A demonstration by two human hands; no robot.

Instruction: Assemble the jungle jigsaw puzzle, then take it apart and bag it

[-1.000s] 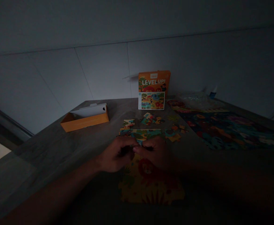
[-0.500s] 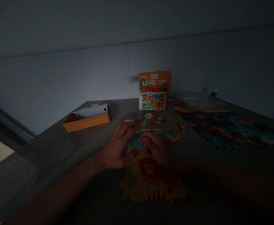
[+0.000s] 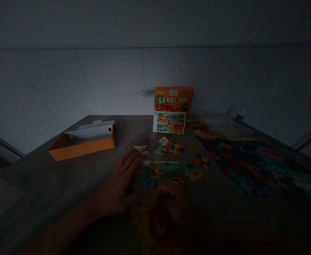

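A partly joined jigsaw puzzle [image 3: 159, 170] lies on the table in front of me, its near part with a red lion sunk in shadow. My left hand [image 3: 122, 182] rests along its left edge, fingers stretched out and thumb over the pieces. Over the middle of the puzzle, my right hand [image 3: 174, 198] has its fingers curled together; darkness hides whatever they may hold. Loose puzzle pieces [image 3: 167, 146] form a small pile beyond the puzzle, and more pieces [image 3: 196, 170] lie to its right. One pale piece [image 3: 141, 148] sits just past my left fingertips.
An orange open box [image 3: 83, 148] stands at the left. At the back, an orange "LEVEL UP!" box [image 3: 174, 95] stands upright with a picture card [image 3: 169, 122] against it. A large dark colourful puzzle [image 3: 256, 159] covers the right side, with clear plastic [image 3: 216, 120] behind. The light is dim.
My view has levelled and tipped upward. My right hand has moved nearer to me over the puzzle, and my left hand has shifted left, uncovering more of the puzzle's far part.
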